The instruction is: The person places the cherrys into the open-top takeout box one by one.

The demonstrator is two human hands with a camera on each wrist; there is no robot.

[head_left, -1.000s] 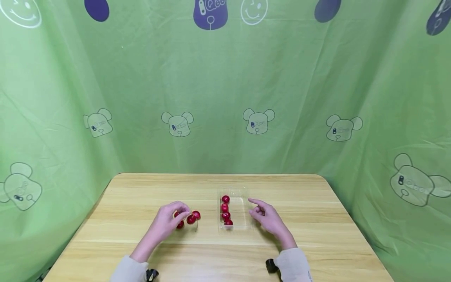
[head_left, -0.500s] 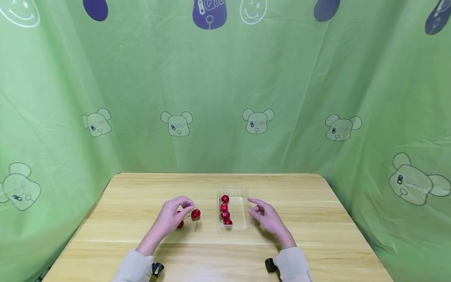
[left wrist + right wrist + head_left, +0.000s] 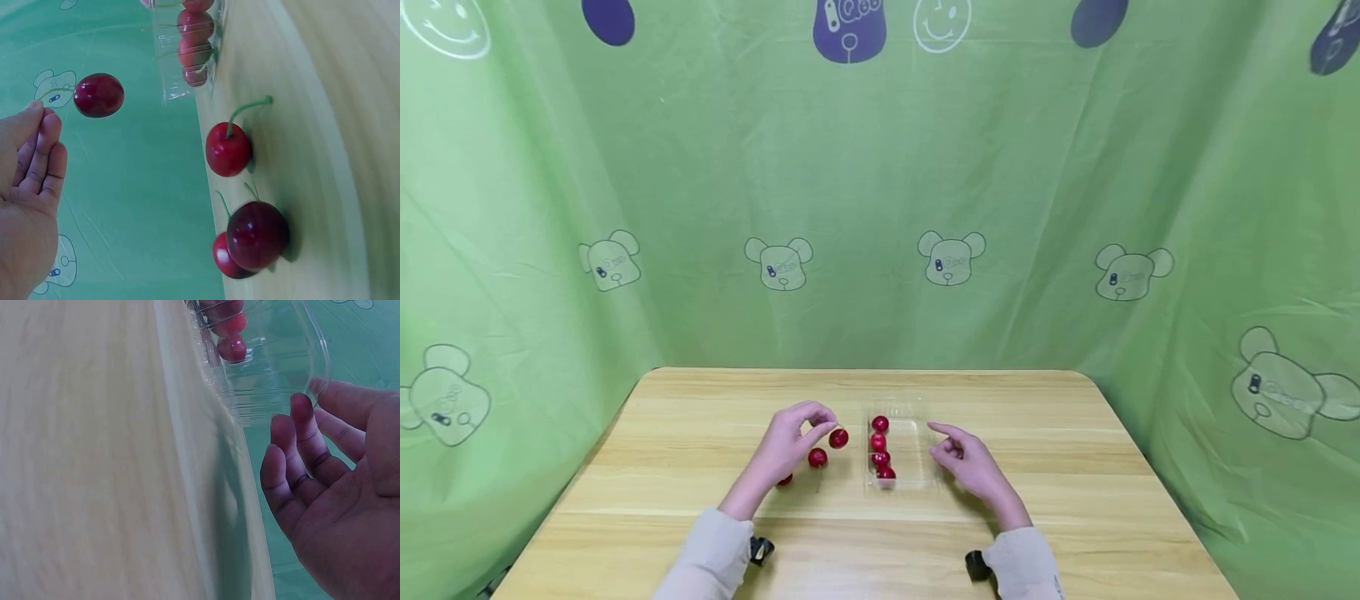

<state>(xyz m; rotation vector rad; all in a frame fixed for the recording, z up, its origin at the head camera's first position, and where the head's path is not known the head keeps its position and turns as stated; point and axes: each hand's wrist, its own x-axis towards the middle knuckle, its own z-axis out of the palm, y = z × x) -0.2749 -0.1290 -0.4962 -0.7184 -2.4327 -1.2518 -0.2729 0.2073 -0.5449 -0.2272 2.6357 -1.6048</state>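
Observation:
My left hand (image 3: 793, 437) pinches a dark red cherry (image 3: 99, 95) by its thin stem, between thumb and fingertips. The cherry hangs in the air just left of a clear plastic container (image 3: 912, 482). Inside that container, along its left side, several cherries (image 3: 878, 442) lie in a row. With its fingers loosely bent, my right hand (image 3: 973, 467) rests at the container's right rim, fingertips touching or very near it. Below my left hand, a cherry (image 3: 228, 149) with a green stem lies on the table, close to two more, a darker cherry (image 3: 257, 235) and one partly behind it.
The wooden table (image 3: 1037, 433) has rounded far corners. Green curtains (image 3: 865, 325) printed with bear heads hang behind it and at both sides. A black wrist device (image 3: 761, 551) sits at the left sleeve and a similar device (image 3: 977, 566) at the right sleeve.
My left hand has lifted a cherry by the stem from the loose group and carried it right, closer to the container. The right hand and the container have stayed in place.

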